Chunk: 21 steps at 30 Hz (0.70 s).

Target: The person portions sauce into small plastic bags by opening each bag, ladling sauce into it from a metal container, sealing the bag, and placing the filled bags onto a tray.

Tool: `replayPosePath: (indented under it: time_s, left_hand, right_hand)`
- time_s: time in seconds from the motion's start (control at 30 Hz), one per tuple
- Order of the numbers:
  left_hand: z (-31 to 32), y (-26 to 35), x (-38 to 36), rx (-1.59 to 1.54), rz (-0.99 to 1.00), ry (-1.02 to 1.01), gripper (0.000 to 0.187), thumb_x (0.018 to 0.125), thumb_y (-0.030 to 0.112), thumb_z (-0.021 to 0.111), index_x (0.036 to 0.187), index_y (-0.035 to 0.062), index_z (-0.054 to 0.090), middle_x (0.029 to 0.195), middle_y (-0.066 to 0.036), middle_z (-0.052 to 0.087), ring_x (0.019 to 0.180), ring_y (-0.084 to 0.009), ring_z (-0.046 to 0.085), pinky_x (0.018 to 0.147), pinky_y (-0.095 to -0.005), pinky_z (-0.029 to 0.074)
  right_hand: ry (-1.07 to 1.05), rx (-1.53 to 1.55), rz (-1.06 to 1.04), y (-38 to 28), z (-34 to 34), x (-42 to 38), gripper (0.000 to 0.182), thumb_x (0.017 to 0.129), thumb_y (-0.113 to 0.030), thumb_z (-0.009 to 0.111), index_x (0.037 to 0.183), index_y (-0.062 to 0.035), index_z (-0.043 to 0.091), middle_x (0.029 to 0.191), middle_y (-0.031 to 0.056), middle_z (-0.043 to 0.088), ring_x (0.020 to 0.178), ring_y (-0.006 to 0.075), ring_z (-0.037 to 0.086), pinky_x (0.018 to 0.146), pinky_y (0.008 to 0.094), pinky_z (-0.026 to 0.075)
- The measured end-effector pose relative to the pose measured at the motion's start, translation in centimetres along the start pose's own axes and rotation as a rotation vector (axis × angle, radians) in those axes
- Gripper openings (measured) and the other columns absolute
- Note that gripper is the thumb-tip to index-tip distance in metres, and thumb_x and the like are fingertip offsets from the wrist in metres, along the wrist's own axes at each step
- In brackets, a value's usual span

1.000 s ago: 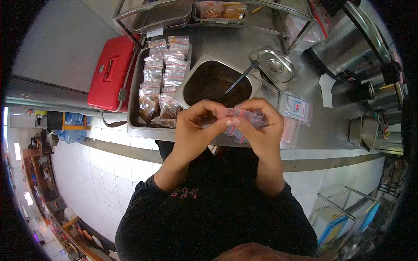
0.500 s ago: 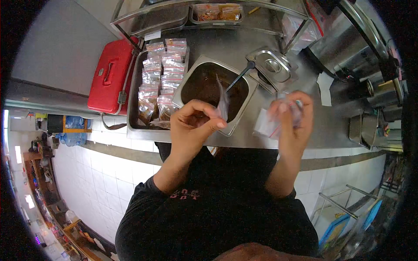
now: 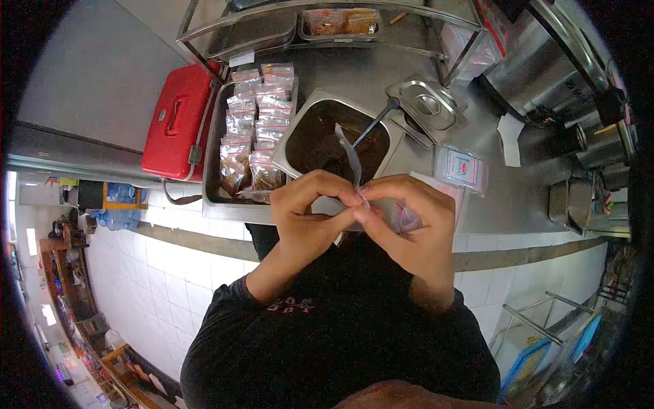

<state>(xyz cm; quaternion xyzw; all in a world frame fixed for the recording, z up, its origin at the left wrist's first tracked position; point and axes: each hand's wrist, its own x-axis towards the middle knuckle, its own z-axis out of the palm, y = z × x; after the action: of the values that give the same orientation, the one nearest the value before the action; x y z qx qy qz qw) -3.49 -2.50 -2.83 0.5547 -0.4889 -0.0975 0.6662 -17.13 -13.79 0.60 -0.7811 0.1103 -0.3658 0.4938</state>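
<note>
Between my two hands a small clear zip bag point(image 3: 350, 158) hangs edge-on over the near rim of a deep steel pan point(image 3: 395, 146). My left hand point(image 3: 305, 211) pinches the bag's near end with thumb and fingertips. Fingertip to fingertip with it, my right hand point(image 3: 422, 221) grips the same end. More clear plastic with a pinkish edge point(image 3: 407, 218) shows under the right hand's curled fingers. Dark brown sauce point(image 3: 315, 140) lies in the pan, and a dark-handled utensil point(image 3: 375, 123) leans in it, its lower end hidden.
Left of the pan, a large steel tray point(image 3: 212, 208) holds rows of filled zip bags point(image 3: 266, 146). A red case point(image 3: 174, 123) stands beyond it. To the right are a pack of bags point(image 3: 463, 168), a steel lid point(image 3: 428, 103) and a large pot point(image 3: 531, 82). A shelf rail point(image 3: 334, 15) crosses the back.
My right hand has moved left from the stack of bags to meet my left hand at the zip bag. The pack of bags on the counter is now uncovered.
</note>
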Motion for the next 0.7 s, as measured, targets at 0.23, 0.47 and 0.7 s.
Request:
replayPosePath:
  time_s: [0.23,0.47,0.7]
  left_hand:
    - [0.4,0.0,0.4,-0.023,-0.15,-0.102,0.018,0.076,-0.001,0.083,0.087,-0.0007,0.07,0.089,-0.01,0.071,0.08,-0.0165,0.069,0.07,-0.0276,0.054]
    - [1.5,0.8,0.1,-0.086,-0.129,-0.045,0.012,0.082,-0.001,0.078,0.09,0.0001,0.07,0.092,-0.01,0.068,0.081,-0.0175,0.067,0.072,-0.0286,0.053]
    - [-1.3,2.9,2.8,0.406,0.209,-0.067,0.014,0.076,0.009,0.082,0.085,0.0045,0.072,0.089,-0.008,0.07,0.095,-0.0275,0.067,0.086,-0.0402,0.051]
  right_hand:
    - [0.025,-0.069,0.06,0.3,-1.0,-0.3,0.017,0.08,0.001,0.075,0.097,-0.0009,0.071,0.086,0.0109,0.073,0.076,0.0187,0.072,0.066,0.029,0.054]
    - [0.246,-0.36,-0.097,0.5,-0.3,0.2,0.02,0.074,0.006,0.076,0.09,-0.0025,0.068,0.081,0.0103,0.069,0.071,0.0226,0.07,0.062,0.0301,0.053]
    - [-0.048,-0.479,-0.156,0.5,-0.9,0.2,0.02,0.076,0.003,0.07,0.093,-0.0077,0.068,0.091,0.0061,0.066,0.072,0.0231,0.069,0.062,0.0344,0.055]
